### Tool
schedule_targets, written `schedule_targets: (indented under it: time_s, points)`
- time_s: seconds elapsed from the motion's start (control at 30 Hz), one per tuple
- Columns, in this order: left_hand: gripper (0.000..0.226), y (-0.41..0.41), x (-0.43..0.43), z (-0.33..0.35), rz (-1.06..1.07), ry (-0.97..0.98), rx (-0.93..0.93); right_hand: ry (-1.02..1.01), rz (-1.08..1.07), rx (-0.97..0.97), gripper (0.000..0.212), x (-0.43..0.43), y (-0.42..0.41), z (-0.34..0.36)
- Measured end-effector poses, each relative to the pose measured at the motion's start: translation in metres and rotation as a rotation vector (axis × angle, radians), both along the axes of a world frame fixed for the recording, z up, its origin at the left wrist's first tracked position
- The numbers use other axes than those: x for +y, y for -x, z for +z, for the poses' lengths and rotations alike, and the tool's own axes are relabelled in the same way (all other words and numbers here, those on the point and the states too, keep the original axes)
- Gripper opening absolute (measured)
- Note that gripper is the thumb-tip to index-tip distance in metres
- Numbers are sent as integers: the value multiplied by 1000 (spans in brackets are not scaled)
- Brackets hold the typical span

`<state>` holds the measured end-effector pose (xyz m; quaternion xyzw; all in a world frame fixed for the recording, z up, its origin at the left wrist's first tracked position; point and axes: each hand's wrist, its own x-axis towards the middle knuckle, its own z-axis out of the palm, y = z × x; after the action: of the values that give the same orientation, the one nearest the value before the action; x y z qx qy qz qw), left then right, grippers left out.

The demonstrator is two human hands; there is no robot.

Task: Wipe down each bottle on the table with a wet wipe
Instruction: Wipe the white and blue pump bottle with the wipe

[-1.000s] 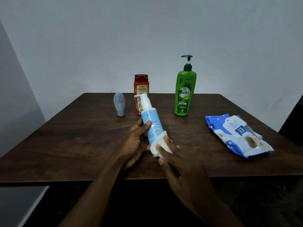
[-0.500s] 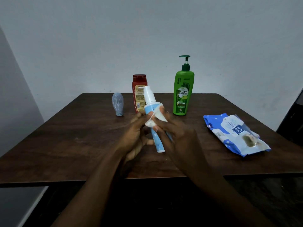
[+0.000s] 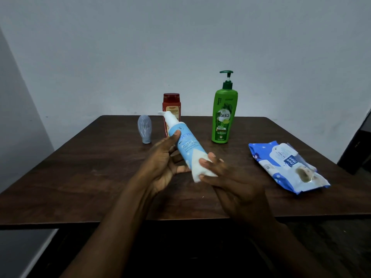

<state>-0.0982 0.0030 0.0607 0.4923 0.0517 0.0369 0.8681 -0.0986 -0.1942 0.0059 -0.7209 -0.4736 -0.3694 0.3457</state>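
Note:
My left hand (image 3: 162, 163) grips a light blue pump bottle (image 3: 184, 143) with a white top, held tilted above the middle of the table, pump end pointing up and left. My right hand (image 3: 230, 181) holds a white wet wipe (image 3: 197, 167) wrapped round the bottle's lower end. Behind stand a red bottle (image 3: 171, 105), partly hidden by the blue one, a tall green pump bottle (image 3: 223, 115) and a small grey-blue bottle (image 3: 144, 129) on its cap.
A blue and white wet-wipe pack (image 3: 287, 167) lies on the right side of the dark wooden table (image 3: 80, 177). A pale wall rises behind the table's far edge. A dark object stands at the far right edge.
My right hand slid the wipe from near the bottle's neck back down to its lower end. The bottle stays tilted in my left hand.

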Motion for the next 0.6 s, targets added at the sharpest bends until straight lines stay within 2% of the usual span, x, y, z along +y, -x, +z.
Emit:
schedule_targets:
  time_s: [0.1,0.17,0.3,0.4,0.47,0.53,0.6]
  points:
    - [46,1,-10,1,-16,101,18,-223,-124,-14,25,0,-1,4]
    - [46,1,-16,3,-25,166,24,-387,-157,57,27,7,2,8]
    - [54,0,-22,4,-18,267,20,-777,-25,527,29,27,17,16]
    - [53,-1,-24,2,16,341,2,-855,-16,654,26,35,21,10]
    - [51,-1,-24,0,36,373,-22,-767,-116,498,23,37,24,7]
    - [47,-1,-25,1,47,383,-31,-567,-276,206,19,35,25,5]
    - [43,0,-26,2,37,370,-31,-461,-299,72,18,33,27,2]
